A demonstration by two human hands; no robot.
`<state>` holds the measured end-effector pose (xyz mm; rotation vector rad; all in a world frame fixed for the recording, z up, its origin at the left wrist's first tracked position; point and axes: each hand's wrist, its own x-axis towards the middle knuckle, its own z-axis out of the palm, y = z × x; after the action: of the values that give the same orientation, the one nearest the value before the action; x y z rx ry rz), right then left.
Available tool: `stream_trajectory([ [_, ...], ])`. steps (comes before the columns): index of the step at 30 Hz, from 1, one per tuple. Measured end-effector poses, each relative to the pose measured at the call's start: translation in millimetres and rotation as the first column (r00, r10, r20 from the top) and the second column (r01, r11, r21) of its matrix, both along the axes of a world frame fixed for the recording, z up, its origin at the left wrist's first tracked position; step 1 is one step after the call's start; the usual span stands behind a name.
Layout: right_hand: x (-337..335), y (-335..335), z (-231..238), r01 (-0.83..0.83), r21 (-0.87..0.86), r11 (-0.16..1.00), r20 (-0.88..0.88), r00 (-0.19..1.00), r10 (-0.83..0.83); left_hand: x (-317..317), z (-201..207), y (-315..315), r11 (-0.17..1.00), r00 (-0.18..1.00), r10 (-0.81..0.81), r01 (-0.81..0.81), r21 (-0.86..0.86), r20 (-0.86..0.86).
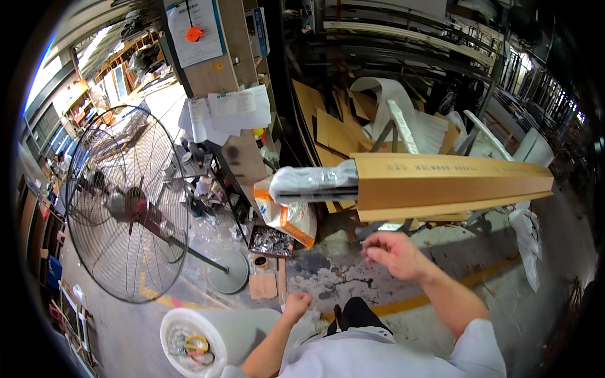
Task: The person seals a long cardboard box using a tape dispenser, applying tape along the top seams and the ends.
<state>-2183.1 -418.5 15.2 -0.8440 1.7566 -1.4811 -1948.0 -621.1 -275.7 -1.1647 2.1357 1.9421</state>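
Note:
A long bundle lies across the padded stand, wrapped in a brown cardboard sleeve (441,183). From its left end sticks out a part covered in clear plastic film (318,179), with dark edges along its lower side. Just below the cardboard is my right hand (394,253), fingers curled in and apart from the sleeve. Whether it holds anything small is hidden. My left hand (296,307) is closed low in front of my body, beside a big white roll (246,334). What it may hold cannot be made out. Scissors with yellow handles (196,343) lie in the roll's open end.
A caged standing fan (129,205) is at the left, its round base (228,272) on the floor. Near it are a white-and-orange sack (293,220) and a tray of metal bits (271,241). Cardboard sheets (337,129) lean behind the bundle. Plastic film (528,236) hangs at the right.

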Motion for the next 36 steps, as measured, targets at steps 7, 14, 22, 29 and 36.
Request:
stream_trajectory([
  [7,-275,-265,19,-0.104,0.025,0.994,-0.053,0.993,0.105,38,-80,-13,0.986,0.961,0.099,-0.059,-0.157,0.258],
  [14,-456,-567,-128,0.265,0.022,0.964,-0.454,0.862,-0.227,6,-23,-62,0.966,0.795,0.249,-0.16,-0.204,0.553],
  [22,-417,-703,-160,0.061,0.166,0.984,-0.3,0.954,-0.009,-92,47,-121,0.944,0.73,0.329,-0.238,-0.229,0.599],
  [29,-420,-719,-159,-0.167,0.392,0.905,-0.424,0.84,0.339,-117,58,-132,0.942,0.708,0.336,-0.252,-0.223,0.621],
  [36,-399,-716,-162,-0.094,0.296,0.95,-0.404,0.889,0.214,-106,67,-109,0.926,0.688,0.378,-0.285,-0.248,0.619],
])
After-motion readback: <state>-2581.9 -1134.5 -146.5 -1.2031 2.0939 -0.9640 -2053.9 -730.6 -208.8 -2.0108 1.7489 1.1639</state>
